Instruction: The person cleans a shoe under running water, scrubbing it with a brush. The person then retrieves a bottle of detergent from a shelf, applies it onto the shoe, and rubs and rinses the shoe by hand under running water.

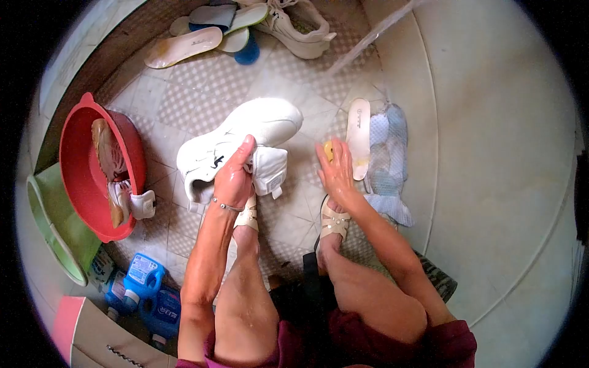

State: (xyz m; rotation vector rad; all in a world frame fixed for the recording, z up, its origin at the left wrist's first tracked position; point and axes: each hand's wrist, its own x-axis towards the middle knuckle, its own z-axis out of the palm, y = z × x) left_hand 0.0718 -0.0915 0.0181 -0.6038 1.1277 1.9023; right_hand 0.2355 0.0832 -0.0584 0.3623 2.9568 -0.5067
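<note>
Within left hand (pixel 236 178), white shoe (pixel 265 122)

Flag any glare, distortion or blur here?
Head view: glare washes out the toe edge of the held white shoe; head view: strong wide-angle look, black corners, lines on the pale right-hand surface curving; head view: water stream at top right shows as a soft streak.

1 head-worn camera, near, facing forward and down at floor (pixel 202 86).
</note>
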